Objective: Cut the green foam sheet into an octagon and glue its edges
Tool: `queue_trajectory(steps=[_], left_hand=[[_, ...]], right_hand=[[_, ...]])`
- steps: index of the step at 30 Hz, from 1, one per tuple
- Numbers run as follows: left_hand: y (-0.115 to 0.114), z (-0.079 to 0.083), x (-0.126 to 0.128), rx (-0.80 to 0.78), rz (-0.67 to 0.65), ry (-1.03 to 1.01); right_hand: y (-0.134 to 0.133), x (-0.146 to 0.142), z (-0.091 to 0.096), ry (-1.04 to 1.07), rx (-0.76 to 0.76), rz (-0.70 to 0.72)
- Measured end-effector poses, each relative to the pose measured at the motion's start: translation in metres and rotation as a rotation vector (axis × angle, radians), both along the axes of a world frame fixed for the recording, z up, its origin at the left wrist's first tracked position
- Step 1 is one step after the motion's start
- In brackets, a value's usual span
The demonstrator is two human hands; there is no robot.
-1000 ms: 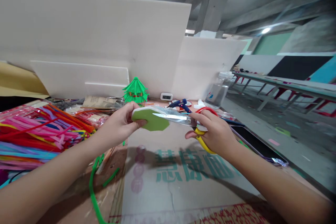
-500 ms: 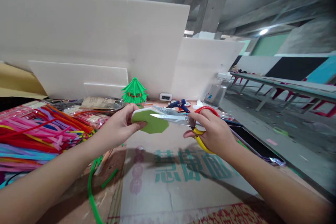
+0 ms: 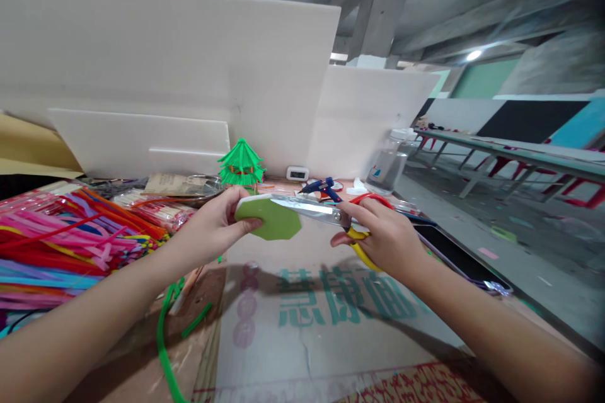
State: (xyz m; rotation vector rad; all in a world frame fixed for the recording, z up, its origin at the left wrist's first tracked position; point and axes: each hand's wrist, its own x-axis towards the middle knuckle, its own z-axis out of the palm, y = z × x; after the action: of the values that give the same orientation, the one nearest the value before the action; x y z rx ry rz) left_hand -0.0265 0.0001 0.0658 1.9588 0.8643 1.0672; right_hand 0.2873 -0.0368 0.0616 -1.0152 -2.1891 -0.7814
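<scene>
Pinching a many-sided green piece by its left edge: left hand, thumb on the face. Piece held up above printed sheet. Right hand curled round handles of scissors, blades at piece's upper edge. Blue glue gun behind.

The left hand and right hand are bare, with slender fingers; the left forearm and right forearm are bare too, smooth in outline and tapering toward the hands
</scene>
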Motion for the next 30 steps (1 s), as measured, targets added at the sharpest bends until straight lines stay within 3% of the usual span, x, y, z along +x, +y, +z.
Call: queue_trajectory(steps=[7, 16, 30], left_hand=[[0.0044, -0.0021, -0.0028, 0.001, 0.013, -0.035], [0.0051, -0.0031, -0.0032, -0.018, 0.013, -0.039], [0.0042, -0.0035, -0.0028, 0.005, -0.008, 0.021]], right_hand=[[0.0015, -0.0023, 0.0019, 0.218, -0.171, 0.063], [0.0007, -0.0064, -0.0016, 0.094, -0.054, 0.071], [0.0016, -0.0034, -0.0019, 0.031, -0.021, 0.009]])
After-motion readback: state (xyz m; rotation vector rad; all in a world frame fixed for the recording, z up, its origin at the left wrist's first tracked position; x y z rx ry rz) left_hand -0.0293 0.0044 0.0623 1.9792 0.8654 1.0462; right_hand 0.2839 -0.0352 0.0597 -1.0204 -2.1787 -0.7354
